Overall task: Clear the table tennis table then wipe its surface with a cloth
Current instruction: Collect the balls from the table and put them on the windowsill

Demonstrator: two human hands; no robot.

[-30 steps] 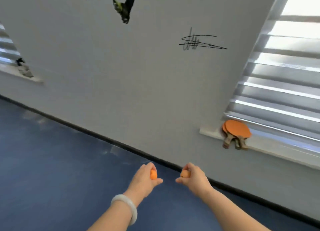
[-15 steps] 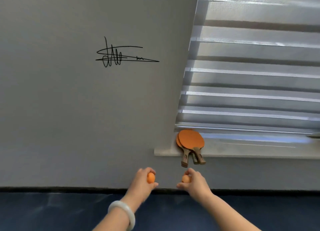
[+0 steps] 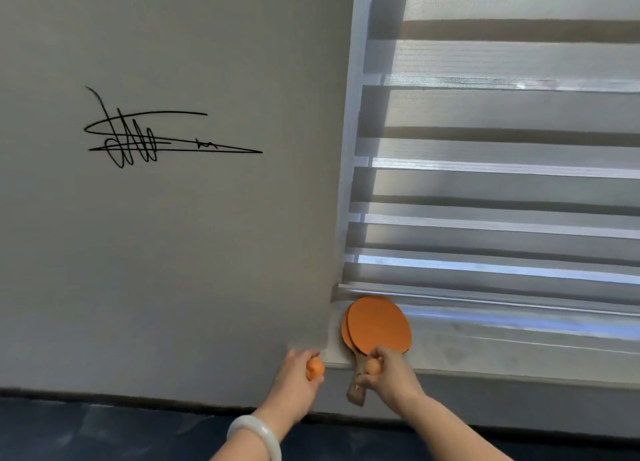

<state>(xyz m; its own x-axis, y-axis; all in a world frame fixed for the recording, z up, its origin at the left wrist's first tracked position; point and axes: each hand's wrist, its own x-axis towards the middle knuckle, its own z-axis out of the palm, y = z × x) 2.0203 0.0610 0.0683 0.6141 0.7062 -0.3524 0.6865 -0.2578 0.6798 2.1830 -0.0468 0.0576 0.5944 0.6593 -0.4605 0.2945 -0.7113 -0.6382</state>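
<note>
While the stacked bats (image 3: 377, 327) lie at the sill's (image 3: 502, 349) left end, handles overhanging its front edge, I see bare sill stretching right. Their faces are round, matte orange; the handles wood. My right hand (image 3: 389, 377), reaching forward beside the handles, curls round one smooth orange ball (image 3: 372, 367); my left hand (image 3: 294, 379), near the wall (image 3: 173, 252), grips another ball (image 3: 314, 370).

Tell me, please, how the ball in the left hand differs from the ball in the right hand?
The left ball hangs before the bare wall, below the sill; the right ball sits against the paddle handles. The left ball looks deeper orange, the right paler. Both are small, orange and held by curled fingers.
</note>
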